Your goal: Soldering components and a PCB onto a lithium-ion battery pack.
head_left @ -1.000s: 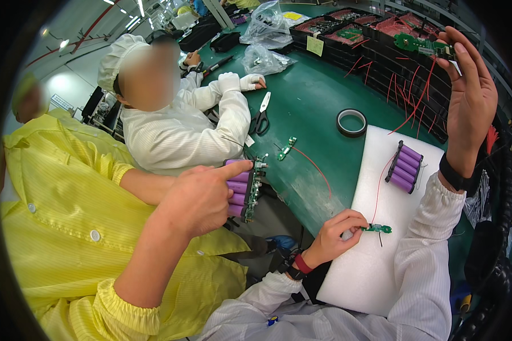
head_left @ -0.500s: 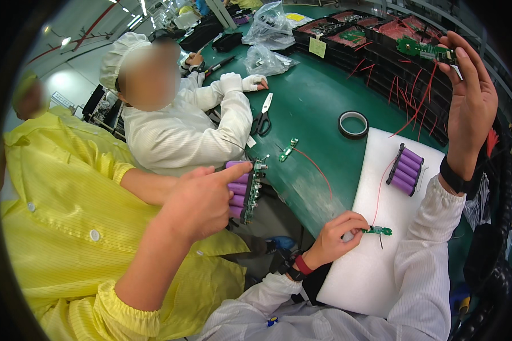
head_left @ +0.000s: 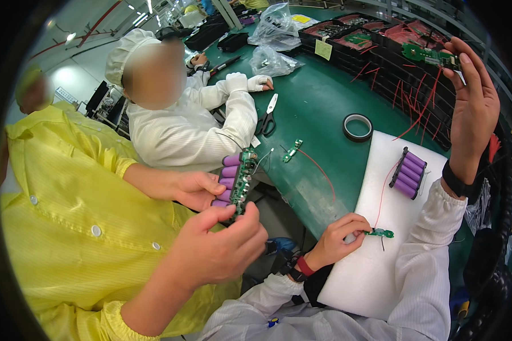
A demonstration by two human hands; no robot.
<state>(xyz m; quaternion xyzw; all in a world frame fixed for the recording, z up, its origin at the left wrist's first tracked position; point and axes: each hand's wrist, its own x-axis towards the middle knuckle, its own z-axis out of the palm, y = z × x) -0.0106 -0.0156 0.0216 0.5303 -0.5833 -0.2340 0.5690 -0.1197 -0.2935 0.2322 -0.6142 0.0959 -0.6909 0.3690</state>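
My left hand (head_left: 337, 243) pinches the end of a small green circuit board (head_left: 383, 233) over the white foam pad (head_left: 361, 273). A thin red wire runs from near that board up to a purple battery pack (head_left: 408, 173) on the same pad. Raised at the upper right, my right hand (head_left: 473, 105) grips a longer green circuit board (head_left: 429, 55) between thumb and fingers, with red wires hanging below it. To the left, a co-worker in yellow holds another purple battery pack (head_left: 228, 176) with a green board along its side, using both hands.
Black trays (head_left: 375, 54) of boards and red wires line the far right. On the green table (head_left: 307, 108) lie black tape (head_left: 357, 127), scissors (head_left: 267, 116), another wired board (head_left: 292, 151) and clear plastic bags (head_left: 274, 59). A person in white (head_left: 182, 133) sits at the left edge.
The co-worker in yellow has stopped pointing at the battery pack, tilted it, and brought the nearer hand down to its lower end. My hands keep their holds, almost still.
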